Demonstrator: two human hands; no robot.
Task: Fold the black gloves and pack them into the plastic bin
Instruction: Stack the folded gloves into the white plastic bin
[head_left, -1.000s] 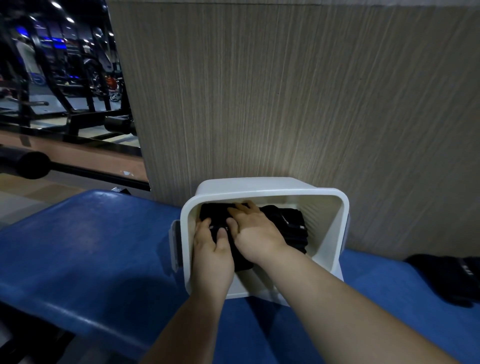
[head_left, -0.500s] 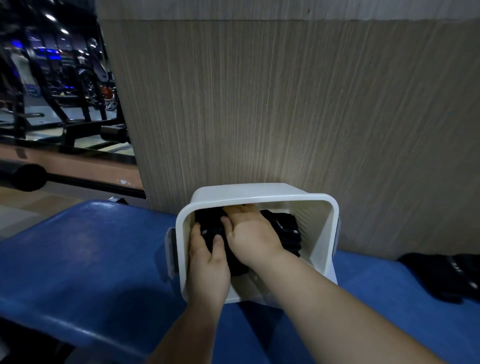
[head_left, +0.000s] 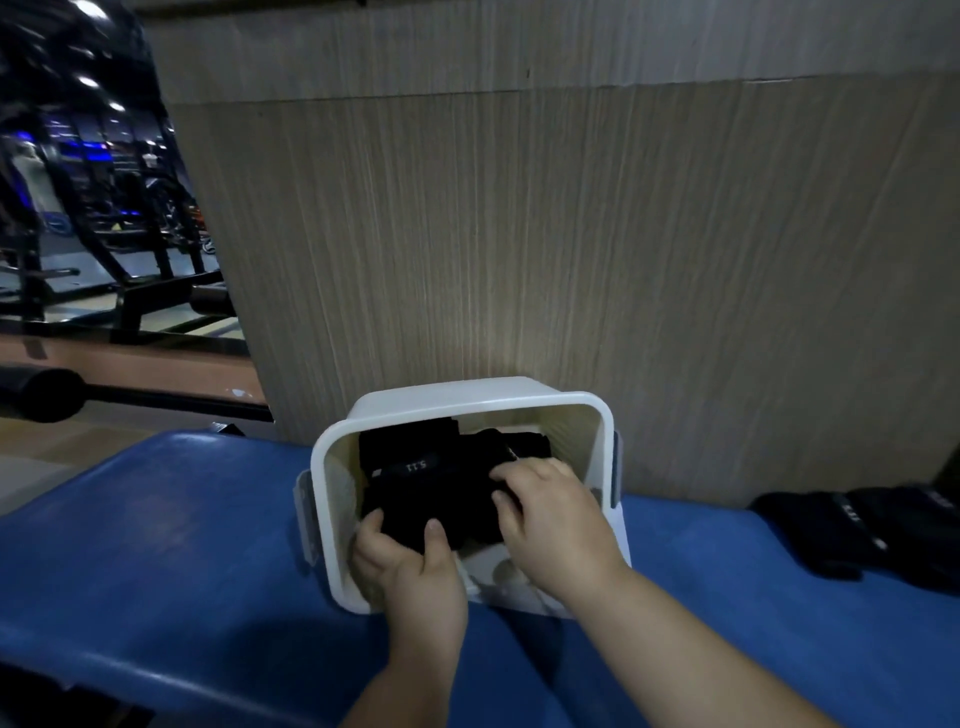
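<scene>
Two bare hands work inside one white plastic bin (head_left: 470, 400), which stands on a blue padded worktop (head_left: 171, 545) at the foot of a wood-grain wall panel (head_left: 571, 234), its open mouth turned toward the camera. The folded black gloves (head_left: 431, 483) fill the far and middle part of the bin, a strip of white lettering showing on top.

The left hand (head_left: 413, 564) reaches over the near rim and pinches the near edge of the bundle between thumb and fingers. The right hand (head_left: 558, 522) sits just to its right, fingers curled into the bundle's right side.

In the dim light the dark fabric runs together, so the folded gloves in the bin cannot be counted for certain; there seem to be at least two.

Well apart from the bin, at the right end of the worktop, lie loose black gloves (head_left: 852, 535), apparently two, touching each other. Blurred gym machines (head_left: 104, 223) stand beyond the worktop at far left.
</scene>
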